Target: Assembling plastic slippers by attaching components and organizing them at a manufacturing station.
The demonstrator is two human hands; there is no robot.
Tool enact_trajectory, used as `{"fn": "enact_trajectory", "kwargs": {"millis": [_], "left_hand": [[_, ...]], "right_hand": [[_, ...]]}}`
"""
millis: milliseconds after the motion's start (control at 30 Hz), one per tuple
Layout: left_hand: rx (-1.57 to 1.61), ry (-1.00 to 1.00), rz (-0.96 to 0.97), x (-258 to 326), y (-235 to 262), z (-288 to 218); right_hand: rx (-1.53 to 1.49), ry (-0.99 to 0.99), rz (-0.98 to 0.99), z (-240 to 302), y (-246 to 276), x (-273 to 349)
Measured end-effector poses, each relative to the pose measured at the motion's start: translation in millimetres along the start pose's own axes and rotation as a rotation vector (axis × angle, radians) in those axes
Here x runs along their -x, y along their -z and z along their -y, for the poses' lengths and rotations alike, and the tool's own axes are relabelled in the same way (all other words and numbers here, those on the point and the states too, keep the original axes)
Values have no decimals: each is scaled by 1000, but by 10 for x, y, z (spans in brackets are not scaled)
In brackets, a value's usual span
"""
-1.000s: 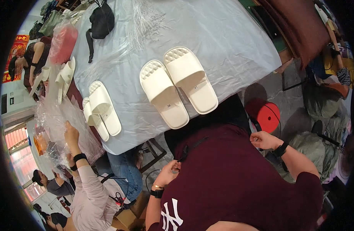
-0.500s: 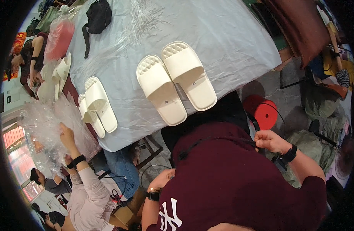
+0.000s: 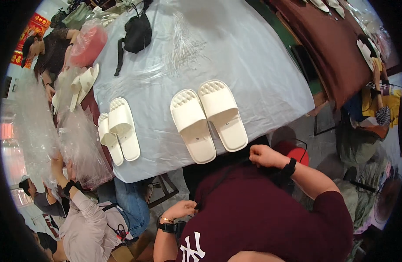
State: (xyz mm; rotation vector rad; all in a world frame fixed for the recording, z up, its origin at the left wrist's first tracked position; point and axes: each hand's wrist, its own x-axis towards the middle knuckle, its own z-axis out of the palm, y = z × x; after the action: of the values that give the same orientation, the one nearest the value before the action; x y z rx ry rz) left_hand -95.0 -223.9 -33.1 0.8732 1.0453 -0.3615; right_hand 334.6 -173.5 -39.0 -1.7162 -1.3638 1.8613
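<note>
A black cord (image 3: 220, 180) runs across the front of my dark red shirt. My right hand (image 3: 264, 156) is closed on its upper end, just below the larger slippers. At the left side of my waist, my left hand (image 3: 181, 210) pinches the other end of the cord. On the table edge ahead lies a pair of cream slippers, a left one (image 3: 196, 142) and a right one (image 3: 229, 131), toes pointing away from me. Neither hand touches them. A smaller cream pair (image 3: 130, 142) lies farther left, its two slippers overlapping.
A pale sheet covers the table (image 3: 262, 74). On it are a black pouch (image 3: 138, 34) and thin clear strands (image 3: 183, 48). At left, a person (image 3: 85, 222) handles clear plastic bags (image 3: 81, 148). A red spool (image 3: 299, 155) stands beyond my right arm.
My right hand has moved left along my waist, holding the cord. My left hand has come out from my side into fuller view. The slippers sit lower in the view.
</note>
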Motion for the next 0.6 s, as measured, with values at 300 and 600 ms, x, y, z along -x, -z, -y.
{"fn": "enact_trajectory", "kwargs": {"millis": [300,600], "left_hand": [[-94,-182,-102,-140,23,-304],[-199,-451,-413,468,136,-1391]], "right_hand": [[281,186,-47,24,91,58],[160,326,-342,926,943,756]]}}
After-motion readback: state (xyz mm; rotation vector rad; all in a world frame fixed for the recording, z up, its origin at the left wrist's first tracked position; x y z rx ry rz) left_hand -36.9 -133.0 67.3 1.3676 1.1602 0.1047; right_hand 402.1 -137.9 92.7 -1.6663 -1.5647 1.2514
